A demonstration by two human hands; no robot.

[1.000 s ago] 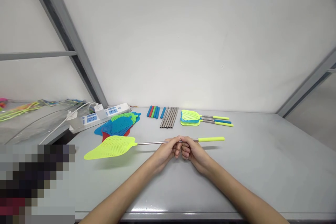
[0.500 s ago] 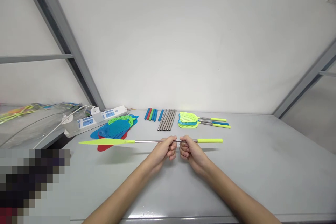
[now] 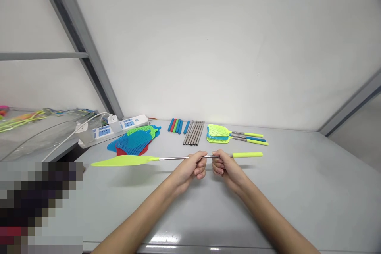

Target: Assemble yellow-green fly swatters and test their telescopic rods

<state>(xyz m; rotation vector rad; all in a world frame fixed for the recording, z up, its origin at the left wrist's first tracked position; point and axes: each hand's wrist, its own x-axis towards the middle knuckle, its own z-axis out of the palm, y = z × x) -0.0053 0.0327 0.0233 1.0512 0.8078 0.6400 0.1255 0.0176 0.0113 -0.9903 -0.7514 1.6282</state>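
Observation:
A yellow-green fly swatter (image 3: 125,160) is held level above the table, its flap at the left, turned nearly edge-on, and its grip at the right. My left hand (image 3: 193,168) is closed around the middle of its thin metal rod. Close beside it, my right hand (image 3: 226,166) is wrapped around the thicker metal part just before the yellow-green grip (image 3: 247,154). A short stretch of rod shows between the two hands. Beyond my right hand lie several whole fly swatters (image 3: 218,129), yellow-green and blue, with their grips to the right.
Loose swatter flaps (image 3: 133,143) in blue, green and red are piled at the left. Coloured grips (image 3: 175,126) and metal tubes (image 3: 194,133) lie in rows near the wall. A white power strip (image 3: 119,129) with cables runs along the back left of the grey table (image 3: 297,190).
The view has shifted slightly, moving the scene a little right. Both hands keep hold of the swatter, with a slightly wider gap between them. Its grip end sits a bit higher.

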